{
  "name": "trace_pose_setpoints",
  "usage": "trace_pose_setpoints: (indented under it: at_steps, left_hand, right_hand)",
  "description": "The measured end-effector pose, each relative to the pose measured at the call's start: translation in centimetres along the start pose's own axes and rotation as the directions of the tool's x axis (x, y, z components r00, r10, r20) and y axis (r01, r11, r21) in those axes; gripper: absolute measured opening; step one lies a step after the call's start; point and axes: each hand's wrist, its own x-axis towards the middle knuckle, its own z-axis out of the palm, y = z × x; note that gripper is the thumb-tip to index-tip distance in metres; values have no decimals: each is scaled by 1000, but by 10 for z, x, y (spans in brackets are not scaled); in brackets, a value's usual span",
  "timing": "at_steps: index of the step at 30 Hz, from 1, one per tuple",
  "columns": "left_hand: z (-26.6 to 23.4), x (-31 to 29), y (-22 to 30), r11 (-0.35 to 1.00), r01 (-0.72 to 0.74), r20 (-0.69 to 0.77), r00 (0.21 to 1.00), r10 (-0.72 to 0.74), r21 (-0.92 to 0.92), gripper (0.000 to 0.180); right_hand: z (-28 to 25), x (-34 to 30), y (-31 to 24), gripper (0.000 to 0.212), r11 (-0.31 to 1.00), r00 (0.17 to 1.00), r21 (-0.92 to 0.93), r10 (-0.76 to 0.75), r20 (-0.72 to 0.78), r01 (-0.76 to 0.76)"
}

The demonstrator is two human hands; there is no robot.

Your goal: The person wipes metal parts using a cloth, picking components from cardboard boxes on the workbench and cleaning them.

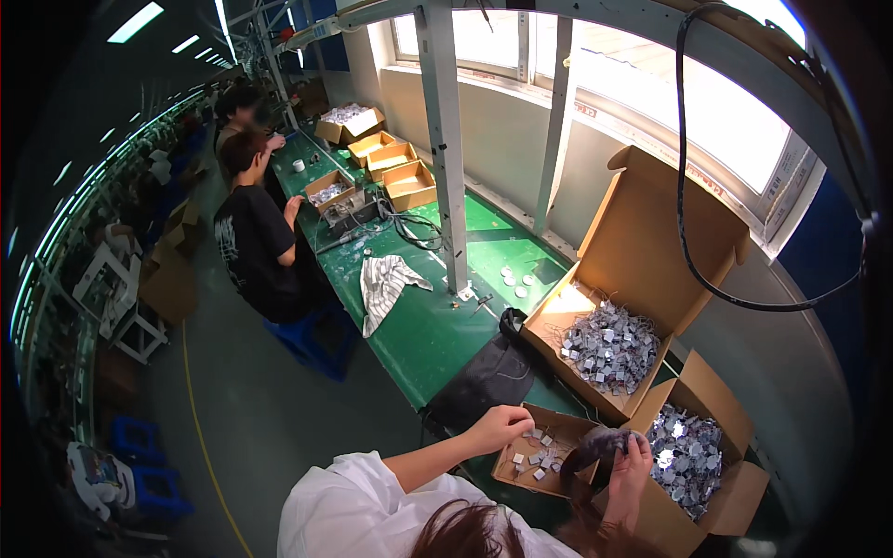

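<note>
My left hand [503,429] is closed in a pinch above the left rim of a shallow cardboard box [505,471]. Whatever its fingertips hold, if anything, is too small to make out. Inside that box lie several small white square pieces with thin wires [541,458]. Over the box's right side, my right hand [633,465] has its fingers bent together beside a dark, fuzzy thing [603,443] that partly hides them. I cannot tell what they grip. Just right of this hand, an open carton [733,409] holds a heap of shiny silver parts [686,456].
A larger open carton [688,232] with a pile of small wired pieces [609,349] stands beyond my hands. A black bag [484,377], a striped cloth [386,288] and a metal post [445,149] are on the green bench [395,344]. Two people [253,237] work farther along it.
</note>
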Motion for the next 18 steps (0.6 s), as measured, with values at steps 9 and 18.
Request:
trace_pose_setpoints:
  at_steps: [9, 18]
  left_hand:
    - [38, 3, 32, 884, 129, -28, 987, -158, -450, 29]
    - [60, 5, 54, 806, 73, 59, 997, -47, -588, 31]
  right_hand:
    - [69, -20, 17, 16, 896, 945, -306, -325, 40, 321]
    - [80, -51, 6, 22, 167, 537, -557, -582, 610, 814]
